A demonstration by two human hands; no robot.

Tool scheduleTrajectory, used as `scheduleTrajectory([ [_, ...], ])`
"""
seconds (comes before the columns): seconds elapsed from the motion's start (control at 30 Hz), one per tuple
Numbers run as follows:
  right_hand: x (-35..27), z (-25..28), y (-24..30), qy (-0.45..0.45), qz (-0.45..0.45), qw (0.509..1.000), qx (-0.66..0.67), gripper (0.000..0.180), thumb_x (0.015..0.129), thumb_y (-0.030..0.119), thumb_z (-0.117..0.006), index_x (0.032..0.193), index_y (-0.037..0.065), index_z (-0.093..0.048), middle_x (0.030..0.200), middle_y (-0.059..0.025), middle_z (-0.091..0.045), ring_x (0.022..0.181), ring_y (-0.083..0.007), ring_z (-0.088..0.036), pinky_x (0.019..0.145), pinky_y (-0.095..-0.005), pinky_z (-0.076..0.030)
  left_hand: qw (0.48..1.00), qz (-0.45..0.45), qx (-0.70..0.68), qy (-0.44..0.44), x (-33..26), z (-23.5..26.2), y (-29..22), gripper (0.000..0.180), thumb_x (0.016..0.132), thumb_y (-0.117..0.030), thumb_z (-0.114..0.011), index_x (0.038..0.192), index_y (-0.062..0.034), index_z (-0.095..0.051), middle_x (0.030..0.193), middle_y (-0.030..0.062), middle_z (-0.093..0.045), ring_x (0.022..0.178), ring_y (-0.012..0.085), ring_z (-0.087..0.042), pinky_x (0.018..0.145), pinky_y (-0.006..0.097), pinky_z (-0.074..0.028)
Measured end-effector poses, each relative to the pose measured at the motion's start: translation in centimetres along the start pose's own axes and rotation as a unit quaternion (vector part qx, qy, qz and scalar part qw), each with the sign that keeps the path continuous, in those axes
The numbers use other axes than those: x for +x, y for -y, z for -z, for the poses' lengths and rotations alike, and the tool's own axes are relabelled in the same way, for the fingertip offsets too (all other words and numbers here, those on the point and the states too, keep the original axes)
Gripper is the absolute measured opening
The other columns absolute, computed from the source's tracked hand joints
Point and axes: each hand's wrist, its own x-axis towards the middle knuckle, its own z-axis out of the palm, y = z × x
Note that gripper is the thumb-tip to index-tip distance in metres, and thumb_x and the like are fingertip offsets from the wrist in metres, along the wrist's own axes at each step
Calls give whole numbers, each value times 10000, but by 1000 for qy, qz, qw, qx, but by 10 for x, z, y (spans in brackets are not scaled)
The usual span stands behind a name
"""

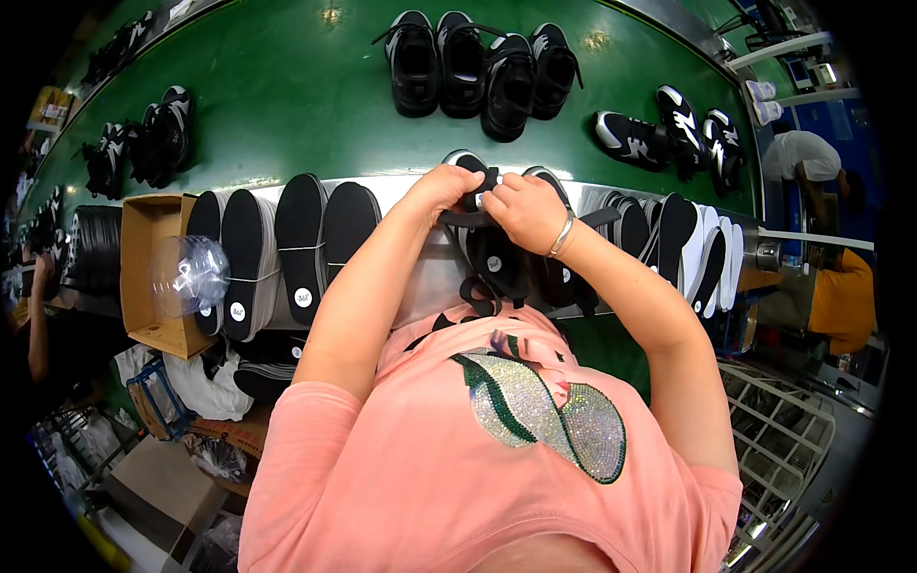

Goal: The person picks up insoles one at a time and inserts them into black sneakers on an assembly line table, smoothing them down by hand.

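Note:
In front of my body a black shoe (501, 272) points away from me, with a round white sticker inside it. My left hand (449, 188) is closed over the front of this shoe, pinching its black lace (465, 220). Beside it my right hand (525, 210) is also closed, fingers curled at the same lacing. A flat black lace end sticks out on each side of the hands. Just to the right stands a second black shoe (564, 285), partly covered by my right hand and wrist. The fingers hide most of the lacing.
Banded stacks of black insoles (301, 239) stand on the left, near an open cardboard box (153, 329) and a clear plastic container (191, 275). More insoles (676, 234) line the right. Several black shoes (413, 67) sit on the green table (287, 86). Other people work at both sides.

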Motion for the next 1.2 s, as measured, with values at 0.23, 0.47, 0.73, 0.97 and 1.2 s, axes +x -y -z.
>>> scheduleTrajectory([
  [0.23,-16,21,10,-171,-229,919,272,82,754,120,-562,831,95,-572,710,-50,-556,703,-256,-533,608,-341,-432,999,-9,42,9,1,-4,-4,220,806,-270,-598,816,-51,-597,681,15,-582,539,97,-520,479,210,-422],
  [0.47,8,10,1,70,-118,988,65,281,730,116,-531,1002,45,-540,744,-91,-604,731,-258,-572,560,-369,-464,997,-12,69,-18,-8,-1,-9,230,795,-278,-595,833,-51,-608,709,16,-585,601,119,-543,489,253,-441],
  [0.73,4,11,9,3,-81,990,116,105,728,89,-553,830,63,-555,758,-91,-583,675,-240,-552,584,-326,-448,985,-122,114,-33,18,-8,13,268,762,-243,-570,698,17,-592,578,97,-545,464,200,-513,398,342,-415],
  [0.97,2,48,29,-197,-303,770,526,84,847,95,-523,853,12,-510,670,30,-477,569,-38,-418,515,-164,-339,938,-251,188,-146,-13,-26,6,250,763,-239,-574,764,9,-606,656,138,-587,635,214,-566,609,314,-439],
  [1.2,-22,38,46,-263,-319,769,488,87,859,100,-512,876,15,-518,699,56,-454,577,-11,-351,501,-145,-274,874,-405,265,-39,-109,-52,-24,219,750,-169,-621,875,9,-591,757,82,-594,682,138,-543,626,269,-441],
])
